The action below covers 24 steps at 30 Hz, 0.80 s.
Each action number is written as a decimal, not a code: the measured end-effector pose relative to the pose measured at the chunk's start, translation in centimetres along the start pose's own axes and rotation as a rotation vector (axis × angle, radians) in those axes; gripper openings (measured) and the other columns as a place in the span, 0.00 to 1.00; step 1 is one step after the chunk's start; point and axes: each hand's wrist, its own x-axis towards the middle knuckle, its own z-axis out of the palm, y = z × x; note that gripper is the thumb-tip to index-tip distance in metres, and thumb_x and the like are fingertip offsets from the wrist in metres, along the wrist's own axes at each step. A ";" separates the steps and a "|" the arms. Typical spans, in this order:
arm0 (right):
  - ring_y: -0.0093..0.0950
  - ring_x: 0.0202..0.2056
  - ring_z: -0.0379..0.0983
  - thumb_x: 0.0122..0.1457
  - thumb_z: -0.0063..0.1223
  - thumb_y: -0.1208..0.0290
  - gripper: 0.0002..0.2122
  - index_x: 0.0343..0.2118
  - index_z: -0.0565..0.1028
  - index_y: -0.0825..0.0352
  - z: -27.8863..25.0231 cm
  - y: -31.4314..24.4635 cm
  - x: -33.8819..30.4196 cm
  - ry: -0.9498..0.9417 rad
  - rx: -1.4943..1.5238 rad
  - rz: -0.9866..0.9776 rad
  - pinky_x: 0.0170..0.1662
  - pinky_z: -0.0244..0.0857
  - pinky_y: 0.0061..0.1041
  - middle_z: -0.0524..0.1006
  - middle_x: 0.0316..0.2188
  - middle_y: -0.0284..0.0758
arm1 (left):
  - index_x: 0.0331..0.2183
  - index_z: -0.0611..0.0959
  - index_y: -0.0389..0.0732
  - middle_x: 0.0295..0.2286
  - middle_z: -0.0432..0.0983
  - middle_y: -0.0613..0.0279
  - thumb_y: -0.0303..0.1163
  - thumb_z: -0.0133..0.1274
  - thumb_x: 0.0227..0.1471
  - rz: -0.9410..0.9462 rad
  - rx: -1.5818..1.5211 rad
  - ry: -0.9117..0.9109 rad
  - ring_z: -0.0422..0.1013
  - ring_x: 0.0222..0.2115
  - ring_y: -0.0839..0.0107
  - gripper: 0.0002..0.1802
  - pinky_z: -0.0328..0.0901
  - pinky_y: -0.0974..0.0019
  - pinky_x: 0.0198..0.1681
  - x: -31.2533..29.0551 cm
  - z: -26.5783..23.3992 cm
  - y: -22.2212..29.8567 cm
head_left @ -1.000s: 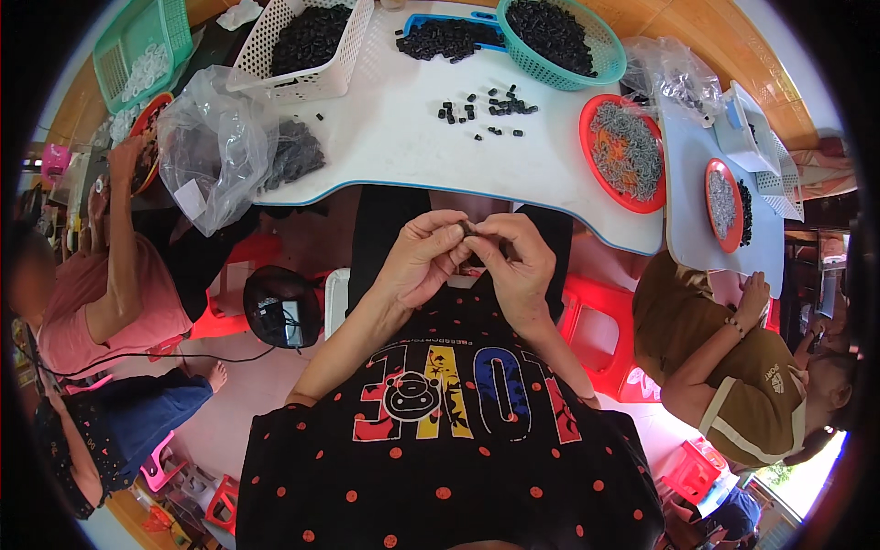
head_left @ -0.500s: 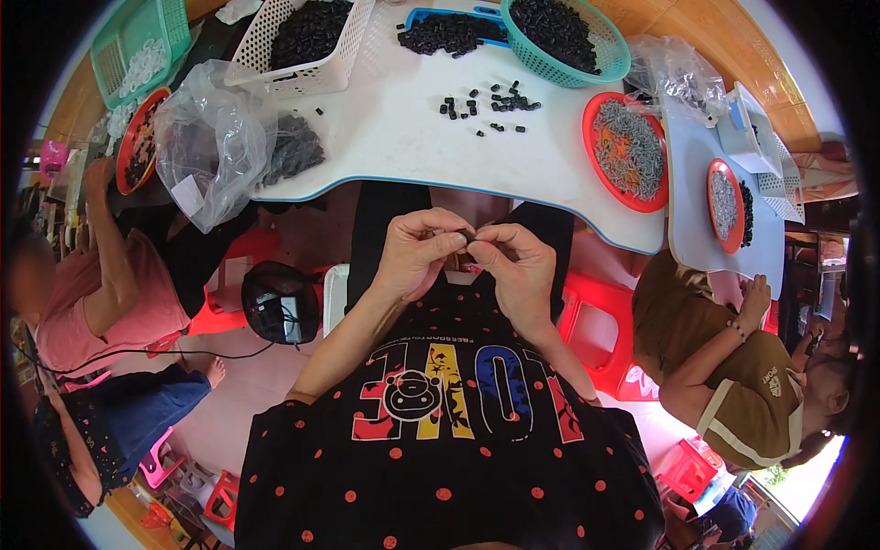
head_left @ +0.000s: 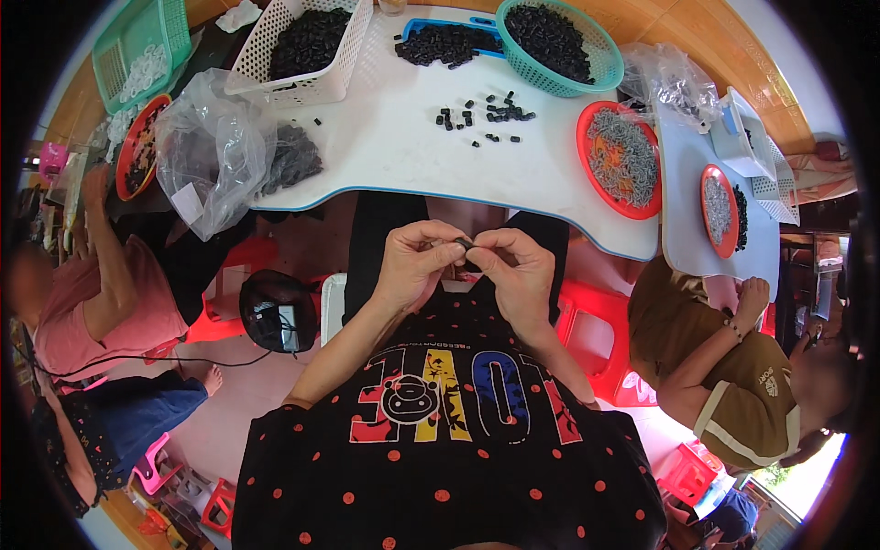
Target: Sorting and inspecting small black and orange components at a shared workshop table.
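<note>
Above my lap, just off the near edge of the white table [head_left: 385, 165], my two hands meet at the fingertips. Between them sits a small black part [head_left: 466, 244], mostly covered by fingers. My left hand [head_left: 417, 261] pinches it with thumb and forefinger, and my right hand [head_left: 515, 275] pinches it from the other side. On the table beyond, several short black cylindrical pieces [head_left: 507, 112] lie loose. To their right is a red plate [head_left: 584, 174] of grey screw-like pieces [head_left: 623, 151].
A white basket [head_left: 344, 69], a blue tray [head_left: 481, 22] and a green basket [head_left: 532, 71] hold black pieces. Clear plastic bags [head_left: 206, 137] lie at the left. People sit on both sides; a red stool [head_left: 596, 339] stands at my right, a black fan-like object [head_left: 275, 312] at my left.
My hands are a little lower in the picture, still pinching the small black part between their fingertips. The table and its contents have shifted slightly as the view moved.
</note>
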 end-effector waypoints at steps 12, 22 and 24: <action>0.24 0.44 0.81 0.72 0.83 0.75 0.21 0.66 0.92 0.67 -2.8 -1.9 1.8 -0.419 -0.437 -0.044 0.48 0.78 0.28 0.81 0.48 0.30 | 0.72 0.79 0.38 0.47 0.96 0.53 0.18 0.77 0.72 -0.363 -0.173 -0.077 0.93 0.45 0.67 0.35 0.89 0.63 0.52 0.3 -2.2 0.9; 0.29 0.45 0.84 0.74 0.81 0.74 0.17 0.64 0.94 0.66 -2.6 1.0 0.8 -0.387 -0.495 -0.156 0.50 0.81 0.29 0.85 0.48 0.35 | 0.69 0.83 0.38 0.45 0.95 0.56 0.17 0.75 0.73 -0.456 -0.239 -0.081 0.93 0.41 0.69 0.30 0.90 0.67 0.48 0.0 -3.5 0.2; 0.26 0.45 0.83 0.74 0.81 0.75 0.20 0.67 0.93 0.66 -2.8 1.2 1.6 -0.402 -0.463 -0.105 0.50 0.80 0.27 0.85 0.49 0.33 | 0.68 0.85 0.37 0.46 0.95 0.56 0.17 0.74 0.74 -0.447 -0.220 -0.025 0.92 0.42 0.69 0.27 0.89 0.66 0.49 0.1 -3.1 -0.1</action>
